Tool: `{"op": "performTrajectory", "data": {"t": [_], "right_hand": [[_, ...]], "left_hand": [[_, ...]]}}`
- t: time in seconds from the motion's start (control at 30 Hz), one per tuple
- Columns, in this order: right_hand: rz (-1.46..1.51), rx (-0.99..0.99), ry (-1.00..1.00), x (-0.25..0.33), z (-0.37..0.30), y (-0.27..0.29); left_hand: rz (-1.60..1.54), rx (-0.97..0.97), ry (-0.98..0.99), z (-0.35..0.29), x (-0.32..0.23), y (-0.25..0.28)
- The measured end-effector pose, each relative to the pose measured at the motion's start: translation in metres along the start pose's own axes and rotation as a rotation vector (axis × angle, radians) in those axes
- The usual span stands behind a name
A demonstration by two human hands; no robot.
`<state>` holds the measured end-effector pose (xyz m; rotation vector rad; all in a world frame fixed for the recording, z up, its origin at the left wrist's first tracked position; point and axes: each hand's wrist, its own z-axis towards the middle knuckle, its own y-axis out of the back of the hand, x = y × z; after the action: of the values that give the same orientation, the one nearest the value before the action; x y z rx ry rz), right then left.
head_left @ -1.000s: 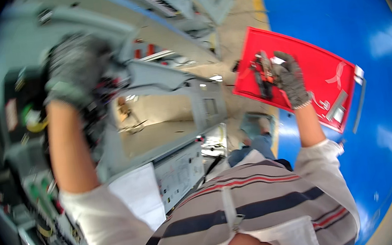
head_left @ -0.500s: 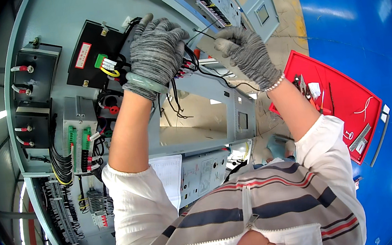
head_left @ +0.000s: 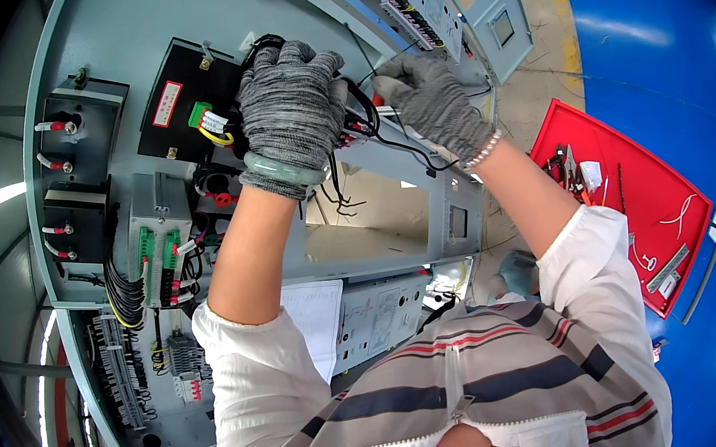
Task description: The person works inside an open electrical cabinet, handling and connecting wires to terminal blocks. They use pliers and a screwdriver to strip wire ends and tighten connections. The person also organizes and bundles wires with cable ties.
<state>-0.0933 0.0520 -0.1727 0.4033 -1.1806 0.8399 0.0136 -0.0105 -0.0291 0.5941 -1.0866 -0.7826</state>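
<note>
Both my hands wear grey knitted gloves. My left hand (head_left: pixel 293 105) is closed round a bundle of black wires (head_left: pixel 368 106) inside the grey metal cabinet (head_left: pixel 111 30); the palm side is hidden. Just right of it, my right hand (head_left: pixel 437 104) has its fingers curled together at a thin black strand, most of which the glove covers. Below the left hand, loose black wire ends (head_left: pixel 340 200) hang over a rectangular opening. Beside that hand sits a black module (head_left: pixel 170 103) with a green connector (head_left: pixel 199 115) and a yellow wire.
Terminal blocks (head_left: pixel 158 250) and black boxes with red-sleeved lugs (head_left: pixel 65 158) line the cabinet's left. A printed sheet (head_left: pixel 311 315) lies near my left sleeve. Right, a red tray (head_left: pixel 650 176) holds tools and scraps on the blue floor (head_left: pixel 675 91). A panel door (head_left: pixel 500 28) stands beyond.
My right hand has moved left, closer to my left hand, drawing near the wire bundle. The left hand keeps its grip. The whole view has shifted slightly.
</note>
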Motion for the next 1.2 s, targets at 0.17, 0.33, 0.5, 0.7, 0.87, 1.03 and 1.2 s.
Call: {"op": "performTrajectory", "data": {"t": [0.17, 0.33, 0.5, 0.7, 0.87, 1.03, 1.2], "right_hand": [[-0.106, 0.076, -0.023, 0.010, 0.016, -0.018], [-0.305, 0.017, 0.146, 0.013, 0.027, -0.033], [-0.096, 0.050, -0.077, 0.021, 0.029, -0.032], [-0.235, 0.045, -0.007, 0.017, 0.038, -0.028], [-0.328, 0.063, -0.023, 0.026, 0.037, -0.031], [-0.383, 0.056, -0.003, 0.010, 0.051, -0.024], [-0.520, 0.103, -0.013, 0.016, 0.056, -0.024]], "left_hand": [[0.056, 0.041, 0.031, 0.002, -0.003, 0.004], [0.194, 0.160, 0.022, 0.012, -0.004, 0.011], [0.167, 0.299, 0.089, 0.006, -0.014, 0.025], [-0.096, 0.028, 0.225, -0.049, -0.029, 0.013], [-0.618, -0.165, 0.492, -0.083, -0.032, 0.000], [-0.831, -0.089, 0.507, -0.082, -0.049, 0.005], [-1.366, 0.009, 0.746, -0.110, -0.071, -0.003]]}}
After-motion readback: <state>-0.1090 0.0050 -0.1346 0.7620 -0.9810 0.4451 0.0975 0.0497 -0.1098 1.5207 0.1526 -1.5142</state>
